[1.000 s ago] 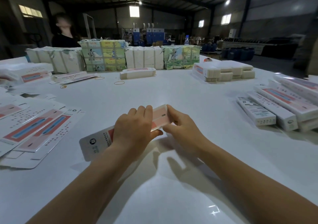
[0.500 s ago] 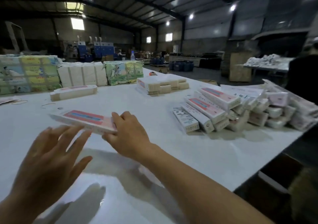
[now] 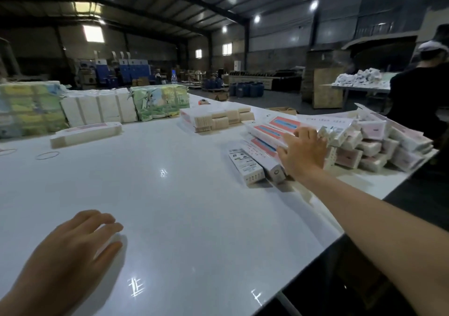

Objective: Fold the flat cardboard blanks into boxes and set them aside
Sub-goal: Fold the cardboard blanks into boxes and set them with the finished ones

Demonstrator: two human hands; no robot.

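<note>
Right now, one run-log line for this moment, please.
step: setting folded box aside | right hand: on folded box atop finished pile | left hand: open above white table, holding nothing

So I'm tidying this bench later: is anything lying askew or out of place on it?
Yes. The finished boxes at the right end lie in a loose heap at mixed angles near the table edge, where the right hand rests on the long boxes. A rubber band lies stray on the far left. No damage shows.
</note>
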